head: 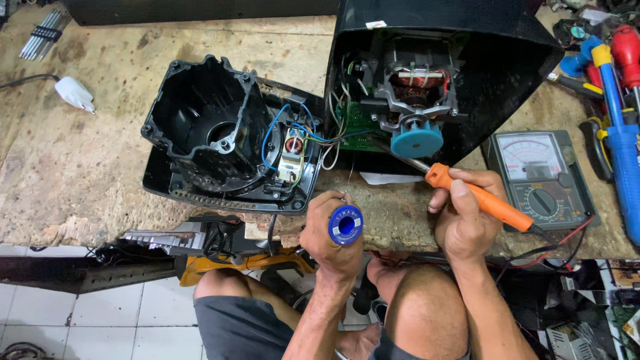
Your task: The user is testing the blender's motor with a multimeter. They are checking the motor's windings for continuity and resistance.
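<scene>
Head view: left hand [331, 235] grips blue solder spool [345, 225], wire poking up. Right hand [465, 215] grips orange soldering iron [477, 198]. Keep hot tip steady near green board [357, 121], feed solder slowly, fingers off metal.

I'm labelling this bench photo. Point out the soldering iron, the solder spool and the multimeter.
soldering iron [490, 202], head view, orange handle.
solder spool [345, 225], head view, blue face.
multimeter [531, 157], head view, dial window.

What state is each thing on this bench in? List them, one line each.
Black appliance housing: opened, motor exposed.
Black plastic casing: detached, hollow, wires trailing.
Soldering iron: gripped by right hand, tip towards circuit board.
Solder spool: held by left hand.
Analog multimeter: lying flat.
</scene>
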